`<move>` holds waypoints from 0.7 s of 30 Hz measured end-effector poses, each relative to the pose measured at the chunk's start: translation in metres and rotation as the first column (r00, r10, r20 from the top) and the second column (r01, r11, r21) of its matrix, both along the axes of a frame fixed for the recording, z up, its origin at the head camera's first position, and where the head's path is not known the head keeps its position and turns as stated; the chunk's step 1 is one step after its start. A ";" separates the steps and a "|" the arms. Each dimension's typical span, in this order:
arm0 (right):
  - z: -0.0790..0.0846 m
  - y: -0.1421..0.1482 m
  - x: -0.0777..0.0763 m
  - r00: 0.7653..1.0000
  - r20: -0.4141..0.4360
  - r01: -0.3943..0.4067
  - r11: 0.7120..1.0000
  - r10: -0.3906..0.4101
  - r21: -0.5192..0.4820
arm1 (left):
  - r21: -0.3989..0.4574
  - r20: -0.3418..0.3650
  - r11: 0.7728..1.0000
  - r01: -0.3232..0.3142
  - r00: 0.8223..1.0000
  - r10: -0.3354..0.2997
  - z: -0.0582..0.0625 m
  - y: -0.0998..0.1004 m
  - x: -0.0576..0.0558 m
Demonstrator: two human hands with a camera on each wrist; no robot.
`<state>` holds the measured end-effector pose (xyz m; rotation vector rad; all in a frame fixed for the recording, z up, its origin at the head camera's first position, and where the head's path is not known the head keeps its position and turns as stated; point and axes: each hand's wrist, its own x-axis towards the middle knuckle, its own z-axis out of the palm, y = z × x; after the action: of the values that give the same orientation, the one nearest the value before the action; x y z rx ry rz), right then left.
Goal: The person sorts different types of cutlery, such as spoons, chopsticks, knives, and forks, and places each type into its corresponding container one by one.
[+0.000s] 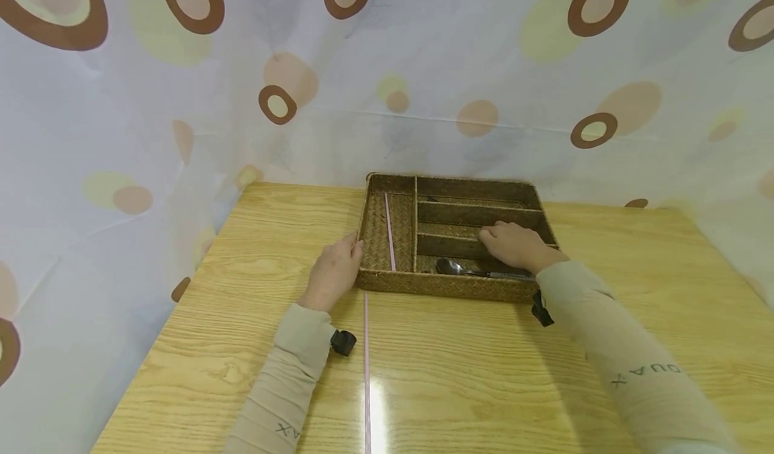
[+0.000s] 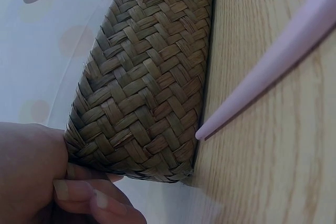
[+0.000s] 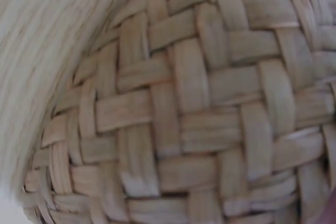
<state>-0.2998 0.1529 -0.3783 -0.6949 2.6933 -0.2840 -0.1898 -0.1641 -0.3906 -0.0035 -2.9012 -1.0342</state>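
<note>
A brown woven cutlery tray (image 1: 447, 285) with dividers lies on the table. My left hand (image 1: 334, 270) grips its left side; the left wrist view shows curled fingers (image 2: 113, 205) at a corner of the tray. My right hand (image 1: 514, 246) reaches over the tray's right part, fingers bent at the middle compartment. Cannot tell whether it holds anything. A spoon (image 1: 449, 266) with a dark handle lies in the front compartment, partly beneath the right hand. One pink chopstick (image 1: 390, 232) lies in the left compartment. The right wrist view is filled by the tray's weave (image 3: 184, 114).
A second pink chopstick (image 1: 365, 373) lies on the wooden table (image 1: 459, 373), its tip close to the tray's front wall. A small dark thing (image 1: 432, 199) shows in the back compartment. A dotted cloth (image 1: 423, 58) hangs behind the table and along its sides.
</note>
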 end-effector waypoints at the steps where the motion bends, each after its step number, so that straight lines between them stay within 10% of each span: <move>1: -0.001 0.000 0.000 1.000 -0.006 -0.001 1.000 0.001 0.003 | -0.001 0.000 1.000 0.000 1.000 0.000 0.000 0.000 0.000; 21: 0.006 -0.002 0.008 0.999 -0.037 -0.012 0.991 0.007 -0.134 | 0.016 -0.006 1.000 0.007 1.000 -0.007 -0.001 0.000 0.000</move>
<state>-0.2922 0.1506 -0.3725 -0.7579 2.7237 -0.4582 -0.1896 -0.1639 -0.3919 -0.0156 -2.8898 -1.0562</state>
